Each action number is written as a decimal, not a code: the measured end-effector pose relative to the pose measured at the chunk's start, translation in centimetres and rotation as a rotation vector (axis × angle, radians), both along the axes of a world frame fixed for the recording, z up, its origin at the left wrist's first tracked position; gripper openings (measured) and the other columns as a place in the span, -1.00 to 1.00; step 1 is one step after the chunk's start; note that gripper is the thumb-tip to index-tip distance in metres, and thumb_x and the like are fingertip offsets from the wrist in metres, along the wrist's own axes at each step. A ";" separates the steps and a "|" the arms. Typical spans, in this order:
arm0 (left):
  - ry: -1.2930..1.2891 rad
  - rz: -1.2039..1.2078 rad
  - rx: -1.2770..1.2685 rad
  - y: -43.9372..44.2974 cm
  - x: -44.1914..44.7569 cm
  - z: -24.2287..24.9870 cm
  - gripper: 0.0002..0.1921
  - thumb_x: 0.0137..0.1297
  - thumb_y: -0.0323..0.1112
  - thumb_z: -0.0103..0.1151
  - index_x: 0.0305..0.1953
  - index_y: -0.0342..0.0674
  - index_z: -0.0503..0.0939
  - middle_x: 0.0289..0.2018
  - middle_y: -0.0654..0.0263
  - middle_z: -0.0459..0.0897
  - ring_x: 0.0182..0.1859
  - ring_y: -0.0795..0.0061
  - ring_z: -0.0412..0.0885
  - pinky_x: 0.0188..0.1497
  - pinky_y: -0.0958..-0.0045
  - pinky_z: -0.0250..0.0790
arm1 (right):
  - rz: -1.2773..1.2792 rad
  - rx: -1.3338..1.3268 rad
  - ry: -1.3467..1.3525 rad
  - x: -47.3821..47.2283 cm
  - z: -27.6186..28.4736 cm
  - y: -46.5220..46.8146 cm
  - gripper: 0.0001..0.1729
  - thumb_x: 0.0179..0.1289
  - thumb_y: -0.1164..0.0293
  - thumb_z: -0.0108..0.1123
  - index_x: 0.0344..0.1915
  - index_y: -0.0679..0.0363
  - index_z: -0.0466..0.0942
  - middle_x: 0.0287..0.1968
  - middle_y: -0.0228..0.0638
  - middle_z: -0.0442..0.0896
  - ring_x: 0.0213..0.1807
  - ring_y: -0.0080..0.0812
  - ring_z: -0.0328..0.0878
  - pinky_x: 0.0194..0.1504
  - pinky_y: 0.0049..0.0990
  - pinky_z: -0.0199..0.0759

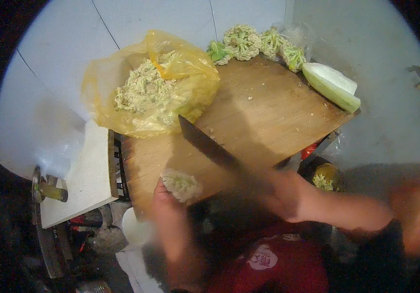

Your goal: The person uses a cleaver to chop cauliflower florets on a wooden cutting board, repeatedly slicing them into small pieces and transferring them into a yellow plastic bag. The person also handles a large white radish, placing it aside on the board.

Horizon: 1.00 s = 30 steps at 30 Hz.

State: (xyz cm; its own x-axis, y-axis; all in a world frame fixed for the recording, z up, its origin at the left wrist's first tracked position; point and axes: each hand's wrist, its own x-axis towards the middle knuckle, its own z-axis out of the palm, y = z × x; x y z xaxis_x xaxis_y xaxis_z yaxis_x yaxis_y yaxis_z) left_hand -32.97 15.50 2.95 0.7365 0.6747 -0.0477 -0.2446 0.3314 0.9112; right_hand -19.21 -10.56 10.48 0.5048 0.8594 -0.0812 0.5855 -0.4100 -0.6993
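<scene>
My left hand point(166, 194) holds a cauliflower piece point(182, 184) at the near left edge of the wooden cutting board point(268, 99). The blurred right hand point(276, 190) is closed on the handle of a broad-bladed knife point(210, 144); its blade points away and to the left over the board. A yellow plastic bag point(195, 95) with cut cauliflower point(144, 86) inside rests on the board's far left part. Several cauliflower heads, one large point(242, 42), lie along the far edge. Beside them, at the right corner, is a pale green cut gourd or radish point(330, 86).
A white board point(85, 179) stands to the left of the cutting board. Below the right edge is a container with cauliflower pieces point(323, 182), near a red object point(309, 151). A pale wall point(371, 121) borders the right side. Small crumbs are scattered over the wood.
</scene>
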 end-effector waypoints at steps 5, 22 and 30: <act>0.010 0.162 0.079 1.8 -0.8 -2.4 -0.59 0.50 -0.07 0.11 0.22 -0.16 0.50 -0.04 0.26 0.69 -0.10 0.31 0.70 -0.12 0.26 0.64 | 0.088 -0.023 0.214 -0.2 -0.7 3.6 -0.66 0.41 0.25 0.21 -0.12 0.36 0.54 -0.32 0.14 0.71 -0.20 0.22 0.70 -0.15 0.02 0.57; 0.530 0.310 0.524 4.6 0.8 -2.5 -0.67 0.36 -0.38 0.28 0.11 -0.35 0.61 -0.01 0.15 0.75 -0.09 0.33 0.71 -0.16 0.34 0.55 | -0.249 -0.135 0.105 -1.5 -2.3 5.6 -0.69 0.43 0.27 0.21 -0.14 0.35 0.60 -0.41 0.08 0.69 -0.30 0.15 0.72 -0.19 0.03 0.63; 0.905 0.899 1.288 4.5 1.4 -6.0 -0.49 0.33 -0.37 0.26 0.27 -0.42 0.48 0.29 -0.18 0.52 0.27 0.03 0.54 0.34 0.14 0.39 | -0.491 0.441 0.821 3.5 -4.1 -4.4 -0.75 0.52 0.28 0.22 0.00 0.15 0.43 -0.39 -0.40 0.52 -0.46 -0.43 0.52 -0.46 -0.37 0.52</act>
